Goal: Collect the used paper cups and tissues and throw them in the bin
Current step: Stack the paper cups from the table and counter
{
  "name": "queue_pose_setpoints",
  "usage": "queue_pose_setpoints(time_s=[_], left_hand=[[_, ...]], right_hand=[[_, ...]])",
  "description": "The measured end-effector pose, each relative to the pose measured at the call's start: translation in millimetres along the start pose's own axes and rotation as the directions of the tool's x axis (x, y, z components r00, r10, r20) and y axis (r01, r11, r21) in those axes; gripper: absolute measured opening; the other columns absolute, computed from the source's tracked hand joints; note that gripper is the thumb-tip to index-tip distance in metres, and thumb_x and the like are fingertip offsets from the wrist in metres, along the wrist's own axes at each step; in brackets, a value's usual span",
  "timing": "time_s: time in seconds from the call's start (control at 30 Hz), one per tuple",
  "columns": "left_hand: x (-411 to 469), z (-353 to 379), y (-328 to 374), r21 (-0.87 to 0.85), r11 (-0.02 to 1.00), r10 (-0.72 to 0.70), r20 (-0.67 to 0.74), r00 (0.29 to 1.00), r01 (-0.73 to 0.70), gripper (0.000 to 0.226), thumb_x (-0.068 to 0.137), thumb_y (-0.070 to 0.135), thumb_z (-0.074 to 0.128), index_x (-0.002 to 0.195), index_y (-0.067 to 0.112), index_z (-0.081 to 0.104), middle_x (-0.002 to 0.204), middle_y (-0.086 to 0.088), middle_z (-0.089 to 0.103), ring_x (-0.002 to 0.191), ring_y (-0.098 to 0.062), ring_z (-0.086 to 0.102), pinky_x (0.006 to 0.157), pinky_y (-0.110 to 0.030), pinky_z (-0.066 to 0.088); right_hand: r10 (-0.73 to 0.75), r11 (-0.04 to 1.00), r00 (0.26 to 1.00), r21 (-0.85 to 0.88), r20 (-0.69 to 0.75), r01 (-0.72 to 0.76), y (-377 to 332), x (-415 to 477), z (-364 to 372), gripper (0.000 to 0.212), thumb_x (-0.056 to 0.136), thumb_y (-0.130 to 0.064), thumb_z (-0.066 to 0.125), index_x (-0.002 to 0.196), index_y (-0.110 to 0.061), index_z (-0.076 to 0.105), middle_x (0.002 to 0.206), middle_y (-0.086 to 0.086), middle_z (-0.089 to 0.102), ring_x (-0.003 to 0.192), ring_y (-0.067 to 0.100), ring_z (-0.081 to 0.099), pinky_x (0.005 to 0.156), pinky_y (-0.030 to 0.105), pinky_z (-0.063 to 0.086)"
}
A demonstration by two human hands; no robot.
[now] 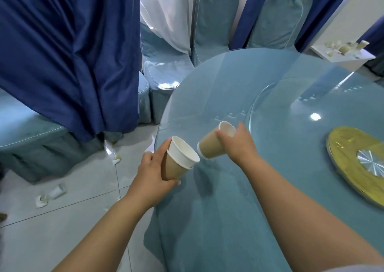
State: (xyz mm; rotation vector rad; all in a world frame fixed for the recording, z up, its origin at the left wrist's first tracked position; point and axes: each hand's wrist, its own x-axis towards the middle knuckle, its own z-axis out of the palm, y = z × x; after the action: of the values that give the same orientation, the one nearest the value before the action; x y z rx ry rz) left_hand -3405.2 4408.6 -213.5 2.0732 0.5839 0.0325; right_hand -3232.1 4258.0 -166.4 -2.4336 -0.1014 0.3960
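My left hand [153, 174] grips a stack of brown paper cups [178, 161] with white insides, one nested in another, mouth up and tilted, at the left edge of the round table [228, 199]. My right hand [239, 145] holds another brown paper cup [212, 147] on its side above the table, its base pointing toward the stack and close to the stack's rim. On the floor at lower left lie a crushed paper cup [57, 191] and crumpled tissues [41, 201]. More scraps [116, 161] lie near the curtain. No bin is in sight.
The table has a blue cloth under glass, with a glass turntable [311, 105] and a gold disc [357, 161] on the right. Blue-covered chairs [214, 22] stand behind it and at the left. A dark blue curtain [68, 53] hangs left. A white side table [342, 53] holds more litter.
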Motion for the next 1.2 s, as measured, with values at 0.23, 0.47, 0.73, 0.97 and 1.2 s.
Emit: queue_pose_setpoints(time_s=[0.23,0.47,0.73,0.97,1.2], left_hand=[[-1.5,23.1,21.7,0.065,0.995,0.075,0.101,0.992,-0.082,0.102,0.071,0.023,0.074,0.137,0.063,0.008,0.118,0.004,0.034,0.112,-0.02,0.042,0.093,-0.031,0.04],[-17.6,53.4,58.5,0.018,0.96,0.267,0.229,0.936,-0.279,0.101,0.068,0.025,0.076,0.13,0.07,0.01,0.117,0.006,0.038,0.112,-0.016,0.045,0.097,-0.033,0.042],[-58.3,100.6,85.6,-0.113,0.914,0.404,0.343,0.848,-0.389,0.103,0.065,0.025,0.079,0.139,0.057,0.016,0.13,0.011,0.041,0.116,-0.004,0.037,0.094,-0.022,0.032],[-108.3,157.7,116.1,-0.154,0.916,0.4,0.431,0.809,-0.371,0.098,0.062,0.02,0.081,0.129,0.062,0.023,0.112,0.031,0.038,0.116,-0.016,0.045,0.091,-0.041,0.05],[-166.4,241.0,140.4,-0.207,0.949,0.311,0.508,0.803,-0.237,0.095,0.052,0.032,0.083,0.122,0.068,0.03,0.122,0.006,0.051,0.109,-0.022,0.059,0.08,-0.05,0.056]], right_hand=[[-0.006,0.859,0.993,0.508,-0.115,0.065,25.4,-59.1,-41.1,0.075,0.077,-0.048,0.058,0.142,-0.016,0.039,0.121,-0.003,0.048,0.106,0.011,0.047,0.081,0.021,0.038],[-0.165,0.962,0.953,0.253,0.254,0.099,52.5,-106.6,-45.7,0.084,0.083,-0.06,0.057,0.151,-0.028,0.02,0.139,-0.021,0.03,0.129,-0.001,0.029,0.109,0.025,0.025],[0.061,0.85,0.998,0.525,-0.023,-0.04,126.8,-170.9,-83.0,0.072,0.084,-0.054,0.061,0.145,-0.027,0.034,0.137,-0.014,0.049,0.123,0.008,0.049,0.103,0.031,0.041],[0.278,0.832,0.937,0.542,-0.213,-0.123,234.3,-243.0,-109.3,0.011,0.087,-0.031,0.067,0.097,-0.032,0.062,0.095,-0.005,0.066,0.092,0.012,0.063,0.075,0.024,0.046],[0.369,0.827,0.903,0.522,-0.219,-0.211,326.5,-306.3,-144.2,0.005,0.088,-0.026,0.066,0.091,-0.029,0.063,0.085,-0.008,0.065,0.08,0.005,0.061,0.071,0.014,0.046]])
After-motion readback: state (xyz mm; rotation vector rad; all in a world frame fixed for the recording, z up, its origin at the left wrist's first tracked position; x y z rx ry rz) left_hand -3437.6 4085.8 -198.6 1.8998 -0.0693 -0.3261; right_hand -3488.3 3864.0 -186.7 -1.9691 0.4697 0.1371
